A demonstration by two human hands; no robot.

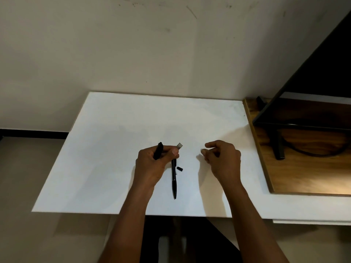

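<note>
Black and slim, the pen (pixel 174 179) lies along the white table (pixel 114 149). The left hand (pixel 153 164) pinches its silver end and also grips a black barrel (pixel 158 149). A small black cap (pixel 179 169) lies just beside the pen. The right hand (pixel 222 158) hovers apart, fingers curled; whether it holds anything cannot be told.

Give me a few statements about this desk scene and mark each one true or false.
1. The left hand grips a black stick. True.
2. A small black cap lies on the white table beside the long black pen. True.
3. The right hand pinches the cap. False: the cap lies on the table, apart from that hand.
4. The dark screen stands at the left. False: it stands on the wooden board at the right.
</note>
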